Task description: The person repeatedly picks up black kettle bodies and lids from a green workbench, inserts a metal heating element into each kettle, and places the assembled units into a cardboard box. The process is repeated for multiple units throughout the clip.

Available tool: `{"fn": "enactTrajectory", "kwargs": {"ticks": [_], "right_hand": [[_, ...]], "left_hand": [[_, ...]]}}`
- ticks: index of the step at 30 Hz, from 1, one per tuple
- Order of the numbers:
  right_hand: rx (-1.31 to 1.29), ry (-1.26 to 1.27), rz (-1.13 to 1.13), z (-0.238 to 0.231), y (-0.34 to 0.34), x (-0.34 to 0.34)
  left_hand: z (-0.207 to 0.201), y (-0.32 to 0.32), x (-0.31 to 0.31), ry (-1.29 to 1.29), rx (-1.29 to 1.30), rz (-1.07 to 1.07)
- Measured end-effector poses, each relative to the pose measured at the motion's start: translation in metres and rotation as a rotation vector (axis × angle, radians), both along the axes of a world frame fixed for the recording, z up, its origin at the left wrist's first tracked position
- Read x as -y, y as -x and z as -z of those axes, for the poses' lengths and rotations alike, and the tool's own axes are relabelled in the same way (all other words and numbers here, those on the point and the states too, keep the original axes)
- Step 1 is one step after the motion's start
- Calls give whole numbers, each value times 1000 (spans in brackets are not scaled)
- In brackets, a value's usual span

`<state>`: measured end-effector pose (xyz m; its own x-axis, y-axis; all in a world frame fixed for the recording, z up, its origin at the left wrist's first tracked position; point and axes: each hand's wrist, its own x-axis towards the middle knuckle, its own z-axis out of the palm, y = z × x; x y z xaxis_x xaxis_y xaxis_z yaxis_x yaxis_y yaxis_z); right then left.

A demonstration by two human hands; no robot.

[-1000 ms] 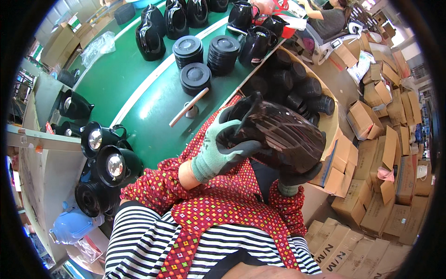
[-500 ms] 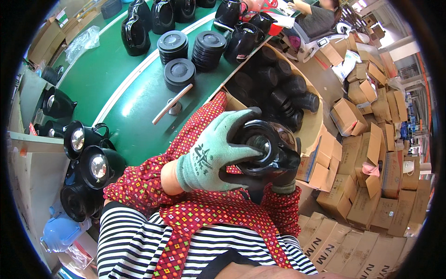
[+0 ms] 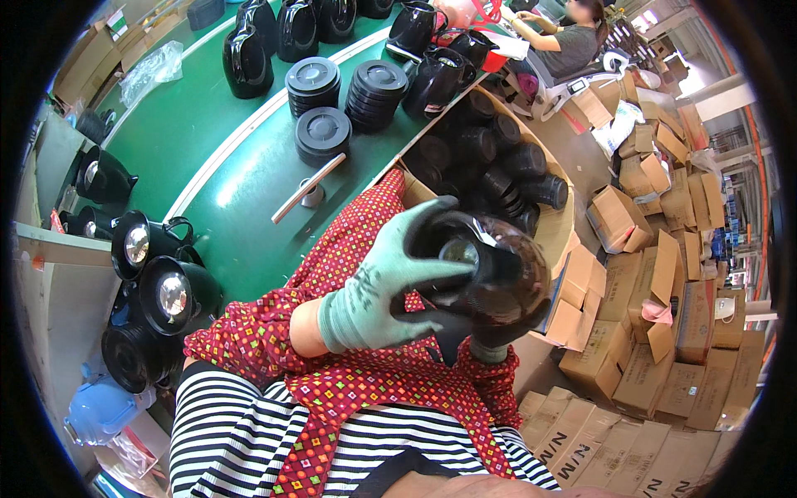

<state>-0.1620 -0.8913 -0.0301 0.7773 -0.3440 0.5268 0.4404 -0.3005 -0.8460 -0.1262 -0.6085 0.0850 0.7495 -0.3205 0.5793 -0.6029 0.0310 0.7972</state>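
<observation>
In front of my chest I hold a glossy black jug [image 3: 515, 274], tilted, with its round opening turned toward my left. My left hand [image 3: 390, 270], in a green glove with black fingertips, is closed round the opening end, thumb and fingers spread over its sides. My right hand [image 3: 491, 342] supports the jug from the lower right; most of it is hidden behind the dark body, with only the dark glove and its cuff showing. Motion blurs the jug, so its handle and details are hard to make out.
On the green bench stand stacked black lids [image 3: 322, 133], a metal bar on a round base [image 3: 309, 189] and upright black jugs [image 3: 247, 66]. More jugs [image 3: 170, 295] with silvery insides lie at left. A carton of black parts [image 3: 498, 153] adjoins the bench. Cardboard boxes [image 3: 614, 349] fill the right. Another person [image 3: 569, 46] sits beyond.
The jug has turned in my hands, bringing its glossy rounded side into view at right. My right hand has shifted down and slightly left, while my left hand still grips the opening end.
</observation>
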Motion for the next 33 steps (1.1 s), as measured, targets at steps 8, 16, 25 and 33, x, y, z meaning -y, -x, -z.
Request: {"fn": "enactTrajectory", "kwargs": {"ticks": [8,16,25,33], "right_hand": [[-366,-805,-425,-23,2,-27],[-339,70,-293,5,8,-18],[-589,-1004,-861,-34,-17,-21],[-577,-253,-1012,11,-28,10]], "left_hand": [[-13,4,3,-155,-18,-78],[-3,-2,1,-47,1,-54],[-1,-12,-5,-11,53,73],[-15,-17,-17,-228,137,187]]}}
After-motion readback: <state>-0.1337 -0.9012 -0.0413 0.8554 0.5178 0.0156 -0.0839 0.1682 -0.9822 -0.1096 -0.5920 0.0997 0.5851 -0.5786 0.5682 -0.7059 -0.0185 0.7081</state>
